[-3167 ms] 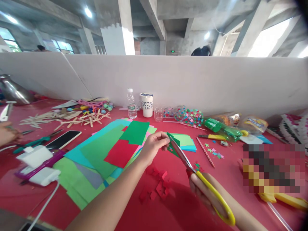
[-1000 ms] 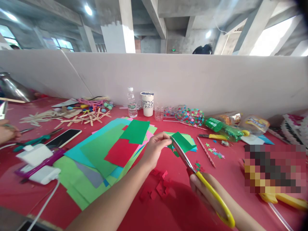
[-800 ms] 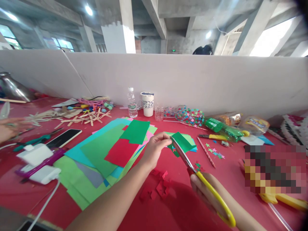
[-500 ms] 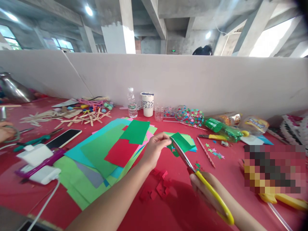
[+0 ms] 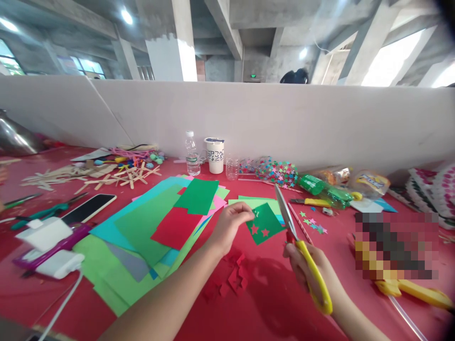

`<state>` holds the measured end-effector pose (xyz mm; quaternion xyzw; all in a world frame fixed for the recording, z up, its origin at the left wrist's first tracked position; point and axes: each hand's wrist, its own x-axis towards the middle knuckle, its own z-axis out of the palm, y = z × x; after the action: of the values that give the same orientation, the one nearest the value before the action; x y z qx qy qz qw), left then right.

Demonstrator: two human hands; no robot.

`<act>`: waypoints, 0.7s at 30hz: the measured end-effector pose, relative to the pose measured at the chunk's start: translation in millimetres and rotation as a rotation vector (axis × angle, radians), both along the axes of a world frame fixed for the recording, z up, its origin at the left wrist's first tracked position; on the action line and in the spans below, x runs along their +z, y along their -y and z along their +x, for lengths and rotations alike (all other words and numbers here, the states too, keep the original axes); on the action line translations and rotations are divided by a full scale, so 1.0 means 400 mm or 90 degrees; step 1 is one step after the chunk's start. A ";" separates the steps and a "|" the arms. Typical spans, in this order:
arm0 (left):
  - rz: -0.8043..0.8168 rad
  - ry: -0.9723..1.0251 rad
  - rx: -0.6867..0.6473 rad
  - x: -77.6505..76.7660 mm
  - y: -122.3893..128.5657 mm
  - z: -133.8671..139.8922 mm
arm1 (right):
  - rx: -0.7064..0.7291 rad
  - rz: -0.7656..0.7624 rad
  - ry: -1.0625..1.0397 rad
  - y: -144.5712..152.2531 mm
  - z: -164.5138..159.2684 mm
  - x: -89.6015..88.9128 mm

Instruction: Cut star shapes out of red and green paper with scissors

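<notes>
My left hand point(image 5: 227, 226) pinches a corner of a green paper piece point(image 5: 269, 220) between thumb and fingers. Two star-shaped holes show red through that piece, and small slits lie near the pinched corner. My right hand point(image 5: 313, 263) is closed around yellow-handled scissors point(image 5: 287, 215), whose blades point up and away, just right of the paper. The blades look together or nearly so. Below my hands lie red paper scraps point(image 5: 234, 277). A stack of coloured paper sheets point(image 5: 142, 227), mostly green and blue, spreads to the left of my left hand.
Craft sticks point(image 5: 131, 175), a phone point(image 5: 90, 208) and a white charger point(image 5: 44, 234) lie left. A water bottle point(image 5: 192, 156) and white cup point(image 5: 215, 158) stand by the partition. Paper stars point(image 5: 313, 221), a utility knife point(image 5: 313, 202) and a green bottle point(image 5: 330, 192) lie right.
The scissors have moved from the paper's held corner to its right and point more upright. The green paper has turned to face me, so its star holes show.
</notes>
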<state>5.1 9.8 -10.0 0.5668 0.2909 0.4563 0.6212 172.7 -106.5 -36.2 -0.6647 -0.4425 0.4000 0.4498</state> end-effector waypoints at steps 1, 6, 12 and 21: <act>-0.011 -0.016 -0.025 -0.006 0.008 0.008 | -0.018 0.016 -0.009 -0.003 0.000 0.003; -0.056 -0.041 -0.105 -0.023 0.046 0.038 | -0.082 0.065 -0.077 -0.020 0.004 0.011; -0.096 -0.053 -0.147 -0.041 0.047 0.043 | -0.098 0.074 -0.106 -0.045 0.027 -0.002; -0.045 -0.143 -0.165 -0.050 0.038 0.052 | -0.116 0.092 -0.145 -0.066 0.042 -0.006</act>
<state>25.9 -5.3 -29.8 0.6248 0.2992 0.2957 0.6577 189.7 -80.2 -38.4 -0.6184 -0.3541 0.3974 0.5782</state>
